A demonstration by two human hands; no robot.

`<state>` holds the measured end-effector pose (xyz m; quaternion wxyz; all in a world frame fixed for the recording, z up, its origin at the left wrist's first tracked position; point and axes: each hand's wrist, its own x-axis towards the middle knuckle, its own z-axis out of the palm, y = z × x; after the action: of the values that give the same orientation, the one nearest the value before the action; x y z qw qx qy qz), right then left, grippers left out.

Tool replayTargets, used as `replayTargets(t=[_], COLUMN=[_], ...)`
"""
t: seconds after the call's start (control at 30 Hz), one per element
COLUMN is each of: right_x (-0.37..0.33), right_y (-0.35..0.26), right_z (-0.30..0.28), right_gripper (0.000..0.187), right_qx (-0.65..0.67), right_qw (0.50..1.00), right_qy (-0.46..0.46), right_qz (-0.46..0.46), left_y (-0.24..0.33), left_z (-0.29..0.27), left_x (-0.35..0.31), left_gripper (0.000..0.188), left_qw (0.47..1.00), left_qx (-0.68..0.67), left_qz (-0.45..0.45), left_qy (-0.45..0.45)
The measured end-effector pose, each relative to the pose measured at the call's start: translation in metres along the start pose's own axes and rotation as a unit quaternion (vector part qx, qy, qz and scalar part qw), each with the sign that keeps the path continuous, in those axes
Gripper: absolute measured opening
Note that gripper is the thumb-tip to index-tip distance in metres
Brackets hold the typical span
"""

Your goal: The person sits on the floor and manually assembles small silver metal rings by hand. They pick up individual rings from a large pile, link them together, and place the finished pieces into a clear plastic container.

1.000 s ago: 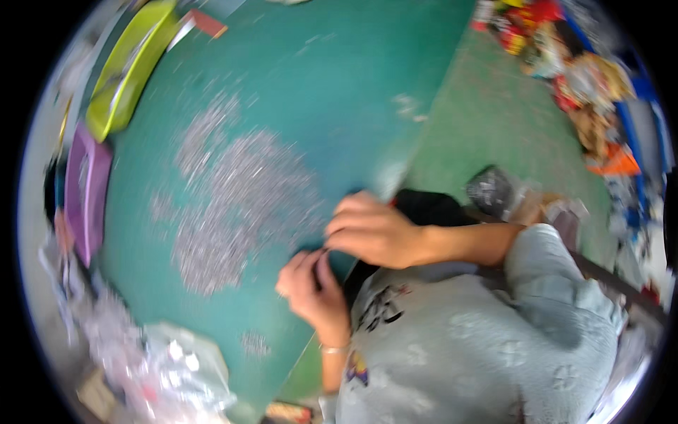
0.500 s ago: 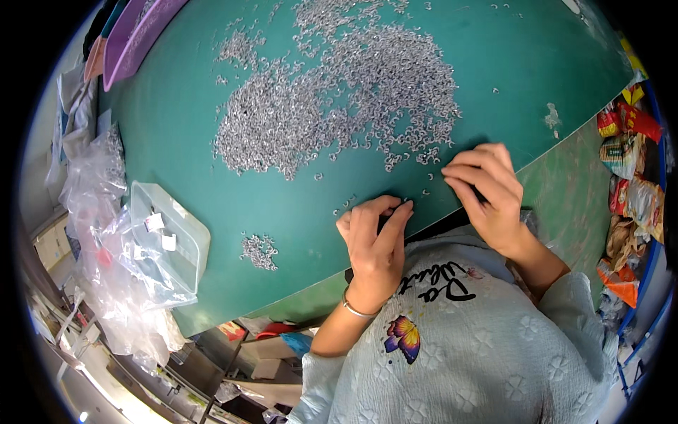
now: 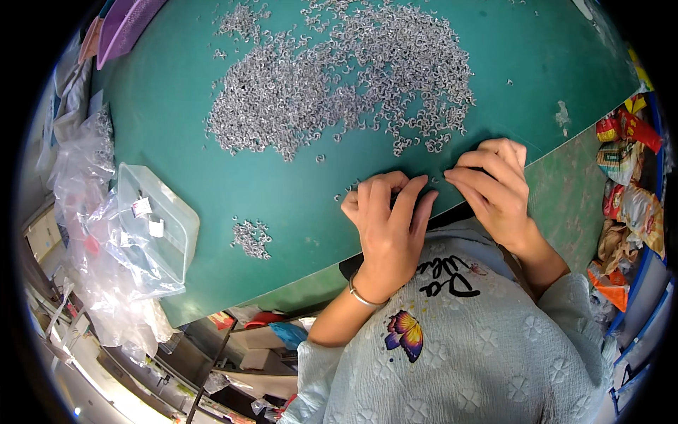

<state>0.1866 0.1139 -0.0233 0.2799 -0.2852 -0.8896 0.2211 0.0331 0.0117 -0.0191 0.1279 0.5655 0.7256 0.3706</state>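
A large heap of small silvery C-shaped metal pieces (image 3: 272, 99) spreads over the green table (image 3: 296, 191). My left hand (image 3: 392, 222), with a bracelet at its wrist, rests near the front edge. Its fingers are curled, thumb and forefinger close together; whatever they hold is hidden. Close on its right, my right hand (image 3: 498, 187) has thumb and fingertips pinched, on something too small to make out. One tiny metal piece (image 3: 433, 180) shows between the two hands. A few more lie beside my left fingers. Further left is a small separate pile of metal pieces (image 3: 251, 239).
A clear plastic tub (image 3: 185, 230) stands at the table's left edge, beside crumpled clear bags (image 3: 88, 233). A purple basket (image 3: 127, 32) is at the far left. Colourful packets (image 3: 621, 166) fill a blue rack on the right. Shelves (image 3: 265, 360) sit below the front edge.
My left hand has shifted right and slightly up, bringing it nearer my right hand. The right hand stays pinched. The view has tilted slightly, so the table's contents appear higher.
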Motion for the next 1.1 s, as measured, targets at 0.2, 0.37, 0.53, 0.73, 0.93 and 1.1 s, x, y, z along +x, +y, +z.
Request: replayTargets(t=[0.2,0.37,0.53,0.73,0.93,1.1], right_x=[0.000,-0.001,0.002,0.002,0.004,0.012], right_y=[-0.003,0.004,0.002,-0.002,-0.017,-0.034], right_z=[-0.013,-0.013,-0.009,-0.010,-0.015,-0.017], right_gripper=[0.024,0.023,0.022,0.023,0.023,0.021], right_qx=[0.008,0.055,0.050,0.046,0.210,0.291], right_qw=[0.998,0.998,0.997,0.997,0.971,0.951], right_qy=[-0.057,0.003,0.016,0.001,-0.011,-0.007], right_qz=[-0.029,0.015,0.060,0.060,0.113,0.104], left_y=[-0.001,-0.002,0.003,0.002,0.007,0.012], left_z=[0.002,0.002,0.006,0.002,-0.016,-0.023], left_x=[-0.001,-0.002,0.006,0.004,0.002,0.001], left_gripper=[0.032,0.031,0.030,0.025,0.014,0.017], left_qw=[1.000,1.000,1.000,0.999,0.909,0.799], left_qx=[-0.021,-0.014,0.009,-0.048,-0.385,-0.547], left_qz=[0.008,0.001,0.001,-0.002,-0.161,-0.244], left_qy=[-0.017,-0.006,-0.010,0.023,0.001,-0.051])
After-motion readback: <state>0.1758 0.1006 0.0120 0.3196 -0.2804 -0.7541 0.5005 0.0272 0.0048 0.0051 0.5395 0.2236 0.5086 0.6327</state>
